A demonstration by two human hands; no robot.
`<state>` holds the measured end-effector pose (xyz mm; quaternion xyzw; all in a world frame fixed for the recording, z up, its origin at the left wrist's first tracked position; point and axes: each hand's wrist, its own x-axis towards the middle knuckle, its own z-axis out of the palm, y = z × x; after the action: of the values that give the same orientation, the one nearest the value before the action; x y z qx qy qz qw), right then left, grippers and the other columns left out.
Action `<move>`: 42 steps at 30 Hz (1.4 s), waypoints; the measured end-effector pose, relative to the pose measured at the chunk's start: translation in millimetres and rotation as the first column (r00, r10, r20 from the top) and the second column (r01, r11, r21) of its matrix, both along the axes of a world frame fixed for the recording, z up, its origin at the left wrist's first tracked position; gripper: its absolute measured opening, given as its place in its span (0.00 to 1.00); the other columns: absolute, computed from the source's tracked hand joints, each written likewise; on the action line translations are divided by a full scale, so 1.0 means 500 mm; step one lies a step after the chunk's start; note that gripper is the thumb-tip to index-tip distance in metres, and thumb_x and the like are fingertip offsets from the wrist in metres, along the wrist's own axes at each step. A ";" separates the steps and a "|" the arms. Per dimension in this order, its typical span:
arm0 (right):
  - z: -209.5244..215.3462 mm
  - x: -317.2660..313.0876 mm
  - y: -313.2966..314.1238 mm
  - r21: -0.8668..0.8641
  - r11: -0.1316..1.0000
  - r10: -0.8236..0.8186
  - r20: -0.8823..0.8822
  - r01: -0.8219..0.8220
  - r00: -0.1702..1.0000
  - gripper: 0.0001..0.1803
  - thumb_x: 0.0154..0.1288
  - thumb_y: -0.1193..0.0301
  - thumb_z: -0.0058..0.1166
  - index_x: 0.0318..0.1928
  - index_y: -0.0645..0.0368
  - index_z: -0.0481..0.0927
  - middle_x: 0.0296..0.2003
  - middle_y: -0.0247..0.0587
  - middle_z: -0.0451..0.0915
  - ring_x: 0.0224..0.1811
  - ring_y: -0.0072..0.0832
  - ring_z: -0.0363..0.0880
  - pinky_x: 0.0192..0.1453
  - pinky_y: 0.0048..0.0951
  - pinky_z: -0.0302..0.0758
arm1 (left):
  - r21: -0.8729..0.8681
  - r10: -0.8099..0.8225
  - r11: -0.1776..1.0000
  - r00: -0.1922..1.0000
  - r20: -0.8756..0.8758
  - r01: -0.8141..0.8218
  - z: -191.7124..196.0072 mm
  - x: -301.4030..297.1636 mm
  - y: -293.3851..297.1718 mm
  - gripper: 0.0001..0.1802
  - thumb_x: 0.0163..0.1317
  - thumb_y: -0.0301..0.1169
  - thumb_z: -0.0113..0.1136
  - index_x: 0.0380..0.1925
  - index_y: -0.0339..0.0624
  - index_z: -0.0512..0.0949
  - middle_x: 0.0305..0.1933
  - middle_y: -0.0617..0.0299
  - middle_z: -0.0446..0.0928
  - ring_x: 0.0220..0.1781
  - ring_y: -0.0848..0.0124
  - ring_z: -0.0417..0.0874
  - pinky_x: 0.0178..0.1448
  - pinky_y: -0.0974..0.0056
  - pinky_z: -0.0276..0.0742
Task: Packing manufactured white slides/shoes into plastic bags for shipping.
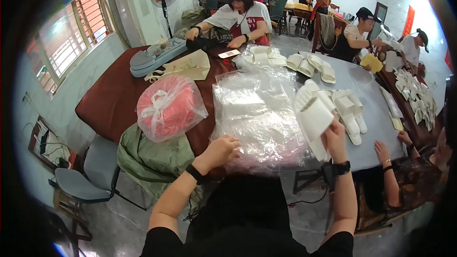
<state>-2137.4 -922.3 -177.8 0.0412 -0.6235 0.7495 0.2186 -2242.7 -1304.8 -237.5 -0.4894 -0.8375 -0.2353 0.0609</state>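
White slippers (315, 119) are gripped in the right hand (334, 139), fingers closed round them; the left hand (220, 152) pinches the clear plastic bags (257, 109) on the counter (376, 114).

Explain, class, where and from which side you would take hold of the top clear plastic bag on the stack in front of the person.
Probably by the near edge of the stack of clear plastic bags, coming from the person's side: the sheets lie flat and limp, and that edge is beside the left hand. The right hand holds white slippers.
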 end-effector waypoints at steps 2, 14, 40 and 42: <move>0.028 0.056 0.016 0.042 0.999 -0.027 0.009 0.027 1.000 0.17 0.69 0.84 0.48 0.56 0.76 0.76 0.65 0.36 0.69 0.60 0.26 0.75 0.62 0.25 0.73 | 0.076 0.015 0.997 0.996 0.087 -0.022 0.014 0.011 0.006 0.17 0.52 0.31 0.70 0.43 0.39 0.83 0.52 0.49 0.82 0.54 0.51 0.82 0.57 0.57 0.79; 0.077 0.266 -0.115 0.481 0.863 0.166 0.017 -0.153 0.986 0.18 0.58 0.83 0.57 0.51 0.66 0.83 0.63 0.51 0.73 0.64 0.38 0.72 0.67 0.35 0.67 | -0.063 0.268 0.963 0.961 0.073 -0.264 0.038 0.061 0.105 0.09 0.62 0.32 0.55 0.31 0.39 0.82 0.32 0.44 0.81 0.37 0.45 0.82 0.42 0.48 0.77; -0.063 0.097 -0.235 0.802 0.584 -0.143 -0.049 0.125 0.988 0.07 0.61 0.81 0.53 0.40 0.68 0.76 0.39 0.56 0.68 0.44 0.51 0.68 0.50 0.43 0.69 | 0.359 0.174 0.929 0.960 -0.220 -0.086 0.062 0.110 0.135 0.14 0.58 0.24 0.63 0.46 0.38 0.80 0.43 0.56 0.81 0.47 0.57 0.80 0.52 0.53 0.76; -0.063 0.102 -0.235 0.808 0.563 -0.196 -0.074 0.174 0.978 0.08 0.61 0.81 0.53 0.41 0.68 0.77 0.39 0.56 0.68 0.44 0.52 0.68 0.49 0.44 0.69 | 0.323 0.173 0.939 0.973 -0.153 -0.116 0.056 0.101 0.131 0.16 0.57 0.22 0.61 0.46 0.37 0.79 0.44 0.54 0.80 0.48 0.56 0.79 0.53 0.51 0.76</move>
<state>-2086.4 -1039.9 -209.5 0.0615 -0.8997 0.3559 0.2453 -2192.4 -1239.4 -209.4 -0.4296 -0.8147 -0.3145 0.2296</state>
